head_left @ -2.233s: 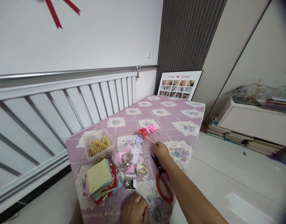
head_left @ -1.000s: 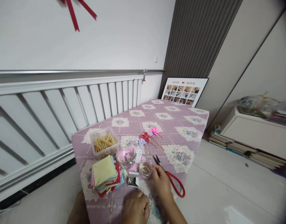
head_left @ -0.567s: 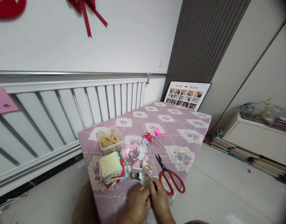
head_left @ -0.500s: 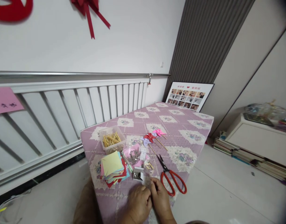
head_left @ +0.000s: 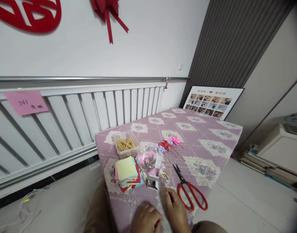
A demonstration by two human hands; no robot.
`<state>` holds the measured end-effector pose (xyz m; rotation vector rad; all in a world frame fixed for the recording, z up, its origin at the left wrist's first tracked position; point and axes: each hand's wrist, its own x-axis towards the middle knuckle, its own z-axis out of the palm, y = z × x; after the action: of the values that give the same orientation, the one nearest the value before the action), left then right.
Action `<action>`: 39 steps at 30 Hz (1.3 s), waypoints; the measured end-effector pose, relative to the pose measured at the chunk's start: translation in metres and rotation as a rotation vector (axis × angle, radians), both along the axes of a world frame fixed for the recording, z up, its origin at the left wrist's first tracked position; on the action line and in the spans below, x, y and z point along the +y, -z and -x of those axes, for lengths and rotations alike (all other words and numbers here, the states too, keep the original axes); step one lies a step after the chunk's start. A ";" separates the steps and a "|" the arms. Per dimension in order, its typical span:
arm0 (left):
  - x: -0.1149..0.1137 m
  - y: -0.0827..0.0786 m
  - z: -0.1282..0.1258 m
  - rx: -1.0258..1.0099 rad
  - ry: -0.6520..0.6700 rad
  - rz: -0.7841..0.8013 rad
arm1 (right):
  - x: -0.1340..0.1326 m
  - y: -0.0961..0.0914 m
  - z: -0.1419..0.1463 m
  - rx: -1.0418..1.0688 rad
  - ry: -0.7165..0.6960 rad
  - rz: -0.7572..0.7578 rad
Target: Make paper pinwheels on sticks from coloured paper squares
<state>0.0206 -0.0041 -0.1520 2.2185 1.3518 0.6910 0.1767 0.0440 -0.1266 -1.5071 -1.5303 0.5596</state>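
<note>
My left hand (head_left: 147, 218) lies low on the tablecloth at the near edge, its fingers curled in and nothing showing in them. To its right, my right hand (head_left: 175, 205) also rests with curled fingers, and I see nothing in it. Beside the right hand are scissors (head_left: 183, 181) with red handles, blades pointing away. Just beyond its fingertips stands a round clear container (head_left: 164, 175) with small stick pieces. A small white box (head_left: 153, 182) of dark metal bits sits ahead of the hands. Left of that is a stack of coloured paper squares (head_left: 126, 169).
A clear tub (head_left: 126, 145) of bamboo sticks stands behind the paper. Small metal pieces (head_left: 147, 162) lie in a clear container over pink paper. Several paper pinwheels (head_left: 165, 145) on sticks lie farther back. A radiator (head_left: 124, 103) runs along the table's left side.
My hands have moved apart; the left is lower and the right is nearer the scissors. The camera view has turned slightly left. The things on the table keep their places.
</note>
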 end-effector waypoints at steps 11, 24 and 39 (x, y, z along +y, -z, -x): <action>0.002 -0.048 0.037 -0.324 -0.138 0.058 | 0.001 0.006 -0.002 -0.044 -0.003 -0.014; 0.075 -0.120 0.105 -0.227 -0.493 -0.257 | 0.000 0.004 0.001 -0.030 -0.004 -0.007; 0.072 -0.095 0.115 0.306 -0.582 -0.040 | 0.003 0.007 0.001 -0.018 -0.021 0.018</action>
<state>-0.0949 0.0677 -0.0574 2.0173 2.1970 0.5783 0.1759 0.0466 -0.1337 -1.5151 -1.5601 0.5740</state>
